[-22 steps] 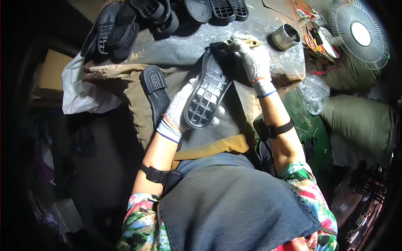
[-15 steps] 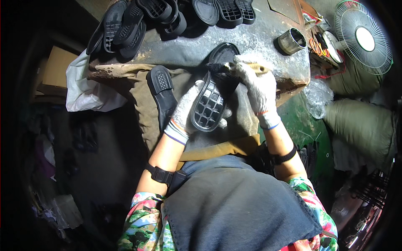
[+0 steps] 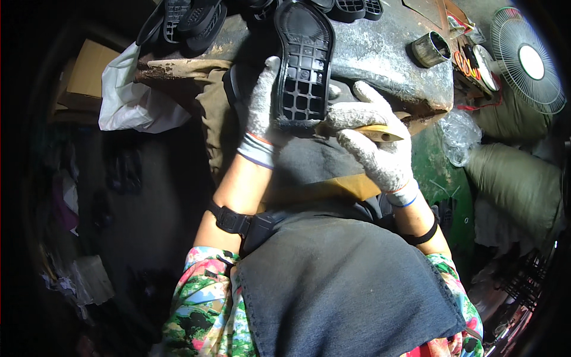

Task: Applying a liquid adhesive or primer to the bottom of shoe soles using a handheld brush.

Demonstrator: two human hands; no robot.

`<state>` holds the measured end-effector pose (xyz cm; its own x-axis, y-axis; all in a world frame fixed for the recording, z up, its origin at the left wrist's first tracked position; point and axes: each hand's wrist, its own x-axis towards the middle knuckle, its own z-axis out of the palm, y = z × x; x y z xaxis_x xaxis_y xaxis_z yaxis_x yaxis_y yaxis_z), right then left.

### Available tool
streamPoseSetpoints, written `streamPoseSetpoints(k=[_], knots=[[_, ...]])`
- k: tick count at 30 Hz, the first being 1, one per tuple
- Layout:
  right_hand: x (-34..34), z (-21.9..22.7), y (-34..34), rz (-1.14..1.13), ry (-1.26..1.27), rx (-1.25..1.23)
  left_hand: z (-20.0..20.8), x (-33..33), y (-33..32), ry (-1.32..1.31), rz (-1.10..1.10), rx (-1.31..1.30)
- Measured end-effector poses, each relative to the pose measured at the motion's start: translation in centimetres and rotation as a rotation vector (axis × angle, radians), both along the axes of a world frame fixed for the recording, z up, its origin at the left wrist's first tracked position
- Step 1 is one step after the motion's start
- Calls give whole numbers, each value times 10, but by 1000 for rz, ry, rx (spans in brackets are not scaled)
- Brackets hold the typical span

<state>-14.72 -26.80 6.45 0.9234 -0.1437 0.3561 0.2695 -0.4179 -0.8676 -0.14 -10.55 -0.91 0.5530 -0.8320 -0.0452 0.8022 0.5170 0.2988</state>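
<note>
My left hand point(image 3: 262, 107), in a white knit glove, is closed on the left edge of a black shoe sole point(image 3: 304, 53). The sole is held up with its hollow grid side in view, toe end away from me and heel end near. In my gloved right hand point(image 3: 375, 134) is a brush point(image 3: 380, 133) with a pale wooden handle, gripped between thumb and fingers. Its dark bristles lie along the heel edge of the sole, seemingly touching it. Behind my left hand, another black sole point(image 3: 234, 89) rests on the cloth over my lap, mostly hidden.
Several black soles point(image 3: 203, 24) lie along the far side of the worn table point(image 3: 380, 53). A stained metal can point(image 3: 429, 50) stands at its right. Beyond are a fan point(image 3: 529, 62) and green sacks point(image 3: 514, 175); a white bag point(image 3: 134, 98) hangs at the left.
The held sole has been raised away from me and turned straighter. The brush has moved from the sole's middle to its heel edge. The view has shifted slightly.
</note>
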Motion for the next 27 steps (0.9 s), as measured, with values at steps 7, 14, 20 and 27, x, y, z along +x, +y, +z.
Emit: streamPoseSetpoints(k=[7,14,20,27], knots=[[-3,1,-23,33,81,45,20,23,49,-182,92,165],[25,32,19,40,77,-2,25,3,50,-49,194,244],[70,29,-10,-213,-143,-150,11,-14,69,-515,345,569],[87,13,-9,-269,-247,-719,3,-61,161,-980,240,815]])
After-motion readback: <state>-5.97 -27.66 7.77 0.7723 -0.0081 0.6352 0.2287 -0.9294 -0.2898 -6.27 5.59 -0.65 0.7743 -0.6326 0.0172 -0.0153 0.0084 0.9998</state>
